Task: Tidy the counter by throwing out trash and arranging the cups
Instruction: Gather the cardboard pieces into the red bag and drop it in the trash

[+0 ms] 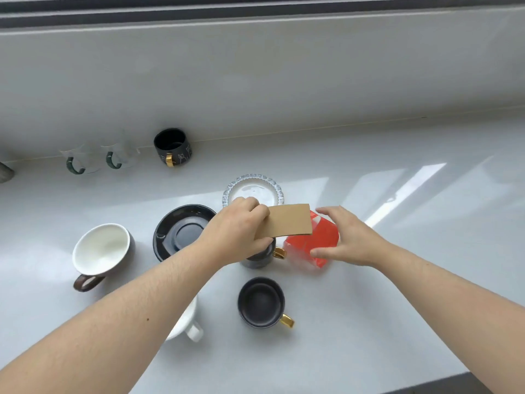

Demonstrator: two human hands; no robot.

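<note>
While between left fingers (257, 211), cardboard sleeve (291, 221)

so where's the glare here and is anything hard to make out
Head view: bright streaks of light glare on the white counter, right of and beyond the right hand; same view, the glass mugs at back left almost dissolve into the wall, only their green handles clear; the wide lens slightly bows the counter's back edge.

The left hand (235, 224) pinches a brown cardboard sleeve (289, 223) while the right hand (350, 237) spreads beside a red wrapper (319, 243).
</note>
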